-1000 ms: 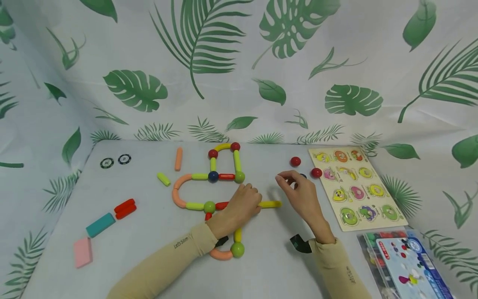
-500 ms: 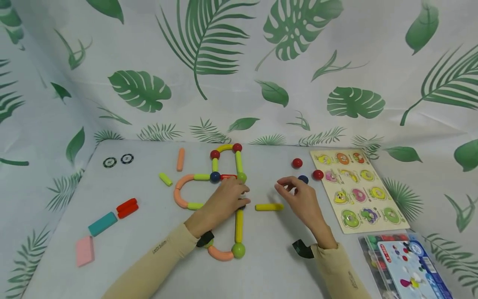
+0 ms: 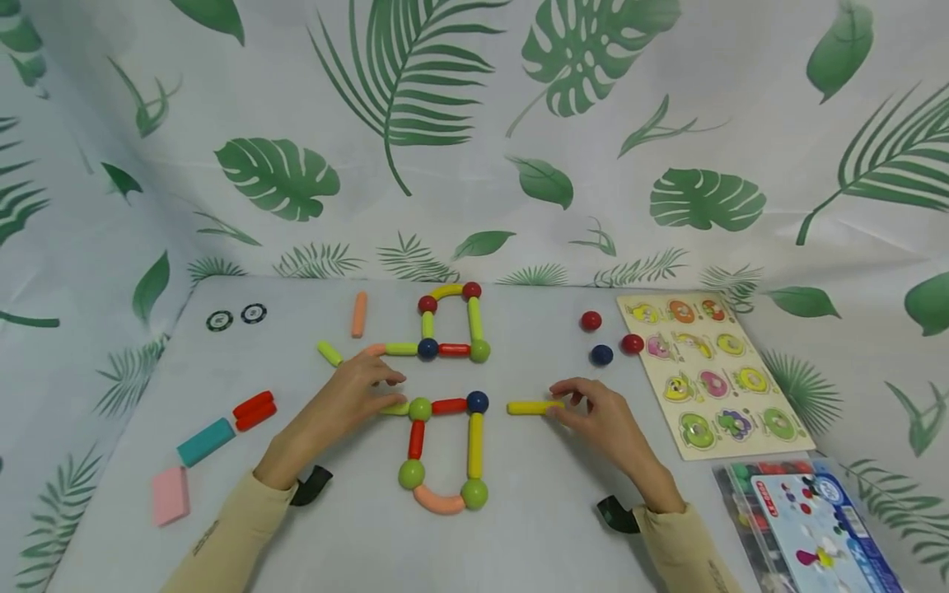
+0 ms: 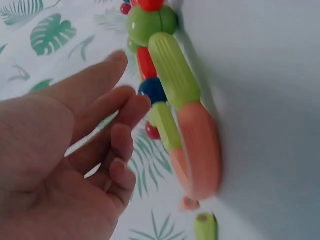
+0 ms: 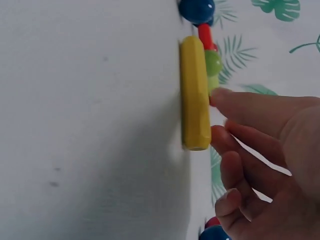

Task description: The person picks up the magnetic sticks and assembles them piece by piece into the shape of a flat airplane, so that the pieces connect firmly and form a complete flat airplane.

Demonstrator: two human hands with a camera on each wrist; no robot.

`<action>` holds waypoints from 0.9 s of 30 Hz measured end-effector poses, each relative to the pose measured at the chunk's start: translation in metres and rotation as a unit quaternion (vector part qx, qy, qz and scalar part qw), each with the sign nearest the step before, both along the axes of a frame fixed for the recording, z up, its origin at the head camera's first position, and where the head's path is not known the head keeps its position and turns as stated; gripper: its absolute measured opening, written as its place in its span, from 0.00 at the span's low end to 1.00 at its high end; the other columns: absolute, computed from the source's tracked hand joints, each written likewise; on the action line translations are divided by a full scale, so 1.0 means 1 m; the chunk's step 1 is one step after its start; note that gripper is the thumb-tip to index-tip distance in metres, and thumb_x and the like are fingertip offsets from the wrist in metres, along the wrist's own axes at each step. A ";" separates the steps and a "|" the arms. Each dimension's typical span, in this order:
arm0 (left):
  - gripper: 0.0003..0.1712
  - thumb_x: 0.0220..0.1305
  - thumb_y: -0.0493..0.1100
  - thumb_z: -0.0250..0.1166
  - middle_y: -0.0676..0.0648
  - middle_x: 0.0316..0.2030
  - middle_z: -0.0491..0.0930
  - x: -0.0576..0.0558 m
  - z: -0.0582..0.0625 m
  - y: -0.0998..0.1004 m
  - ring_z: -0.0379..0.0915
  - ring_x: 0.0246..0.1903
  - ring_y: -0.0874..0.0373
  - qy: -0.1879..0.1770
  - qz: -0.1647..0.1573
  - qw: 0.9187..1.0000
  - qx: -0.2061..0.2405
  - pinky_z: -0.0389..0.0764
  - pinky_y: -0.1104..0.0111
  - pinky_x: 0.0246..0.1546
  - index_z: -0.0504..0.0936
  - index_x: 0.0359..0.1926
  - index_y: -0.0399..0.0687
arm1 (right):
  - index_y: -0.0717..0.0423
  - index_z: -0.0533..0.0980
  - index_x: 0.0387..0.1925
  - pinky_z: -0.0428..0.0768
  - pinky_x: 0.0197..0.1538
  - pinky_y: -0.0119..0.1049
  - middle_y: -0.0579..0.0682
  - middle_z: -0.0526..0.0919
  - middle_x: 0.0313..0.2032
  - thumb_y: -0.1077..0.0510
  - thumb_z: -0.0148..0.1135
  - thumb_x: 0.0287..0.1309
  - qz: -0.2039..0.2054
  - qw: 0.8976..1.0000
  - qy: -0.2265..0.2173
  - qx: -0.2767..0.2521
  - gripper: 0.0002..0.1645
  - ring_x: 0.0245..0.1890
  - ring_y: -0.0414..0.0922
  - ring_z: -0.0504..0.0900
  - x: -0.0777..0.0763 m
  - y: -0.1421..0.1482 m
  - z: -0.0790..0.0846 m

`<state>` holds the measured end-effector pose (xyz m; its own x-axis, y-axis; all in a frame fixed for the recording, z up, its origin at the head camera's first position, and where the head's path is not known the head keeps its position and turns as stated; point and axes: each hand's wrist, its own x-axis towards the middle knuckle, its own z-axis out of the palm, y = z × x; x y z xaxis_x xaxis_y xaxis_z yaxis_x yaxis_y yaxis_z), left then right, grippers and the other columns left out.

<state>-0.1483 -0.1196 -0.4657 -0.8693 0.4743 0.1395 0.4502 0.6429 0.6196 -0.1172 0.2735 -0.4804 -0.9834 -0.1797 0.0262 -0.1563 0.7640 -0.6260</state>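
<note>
A figure of balls and rods lies on the table. Its lower loop joins a green ball, a red rod, a navy ball, a long yellow rod and a curved orange rod. My left hand hovers over the curved orange rods on the figure's left side, fingers loosely bent and holding nothing. A separate yellow rod lies right of the navy ball. My right hand is at its right end, thumb and index fingertip right beside it, not closed round it.
Two red balls and a loose navy ball lie near a fruit puzzle board. A clear parts box sits at front right. Leftward are red rods, teal and pink blocks, and two chips.
My left hand has left the red rod and navy ball and moved left, uncovering the lower loop. My right hand has come down slightly to the end of the loose yellow rod.
</note>
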 end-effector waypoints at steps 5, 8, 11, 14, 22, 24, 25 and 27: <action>0.16 0.56 0.40 0.77 0.47 0.41 0.88 0.000 -0.005 -0.011 0.82 0.44 0.55 -0.004 -0.050 0.999 0.006 0.84 0.61 0.45 0.90 0.45 0.41 | 0.48 0.84 0.47 0.76 0.44 0.36 0.42 0.85 0.40 0.57 0.76 0.56 0.039 0.999 0.009 0.004 0.16 0.40 0.42 0.76 -0.002 -0.001 -0.007; 0.15 0.56 0.39 0.77 0.48 0.40 0.88 0.000 -0.007 -0.013 0.82 0.43 0.55 -0.004 -0.070 0.998 0.005 0.84 0.63 0.44 0.90 0.45 0.42 | 0.48 0.85 0.46 0.77 0.43 0.35 0.42 0.85 0.39 0.58 0.76 0.56 0.050 0.998 0.022 0.008 0.15 0.39 0.41 0.77 -0.005 -0.002 -0.009; 0.14 0.56 0.39 0.76 0.50 0.40 0.88 0.000 -0.008 -0.015 0.81 0.44 0.55 -0.002 -0.074 0.997 0.003 0.83 0.62 0.46 0.90 0.45 0.42 | 0.48 0.85 0.46 0.76 0.42 0.34 0.43 0.85 0.38 0.57 0.75 0.57 0.040 0.999 0.028 0.016 0.14 0.38 0.42 0.76 -0.008 -0.004 -0.008; 0.13 0.56 0.38 0.76 0.50 0.40 0.88 0.000 -0.009 -0.017 0.81 0.44 0.55 0.007 -0.075 0.997 0.002 0.82 0.61 0.48 0.90 0.45 0.43 | 0.49 0.85 0.47 0.74 0.40 0.32 0.44 0.83 0.37 0.56 0.74 0.58 0.016 0.999 0.031 0.021 0.14 0.38 0.43 0.75 -0.014 -0.007 -0.007; 0.11 0.54 0.35 0.77 0.50 0.37 0.87 -0.001 -0.014 -0.017 0.81 0.40 0.55 0.027 -0.087 0.996 0.010 0.83 0.65 0.42 0.90 0.41 0.43 | 0.51 0.85 0.48 0.72 0.37 0.32 0.48 0.82 0.36 0.54 0.73 0.60 -0.015 1.000 0.013 0.012 0.15 0.37 0.45 0.75 -0.036 -0.023 -0.006; 0.11 0.55 0.35 0.77 0.50 0.37 0.87 -0.001 -0.014 -0.017 0.81 0.41 0.56 0.028 -0.090 0.996 0.009 0.83 0.66 0.43 0.90 0.41 0.43 | 0.51 0.85 0.49 0.72 0.38 0.33 0.48 0.82 0.37 0.53 0.72 0.61 -0.019 1.000 0.002 0.009 0.15 0.38 0.45 0.74 -0.039 -0.027 -0.006; 0.11 0.55 0.35 0.77 0.50 0.37 0.87 -0.001 -0.015 -0.016 0.81 0.41 0.56 0.029 -0.091 0.995 0.008 0.83 0.67 0.43 0.91 0.41 0.43 | 0.51 0.85 0.49 0.72 0.38 0.33 0.48 0.82 0.38 0.53 0.72 0.61 -0.021 1.000 -0.002 0.008 0.15 0.38 0.45 0.74 -0.040 -0.030 -0.006; 0.11 0.55 0.35 0.77 0.50 0.37 0.87 -0.001 -0.014 -0.016 0.80 0.41 0.56 0.030 -0.092 0.995 0.007 0.83 0.67 0.43 0.90 0.41 0.43 | 0.51 0.84 0.49 0.73 0.39 0.34 0.49 0.82 0.38 0.52 0.72 0.61 -0.023 1.000 -0.006 0.007 0.16 0.38 0.45 0.74 -0.042 -0.034 -0.006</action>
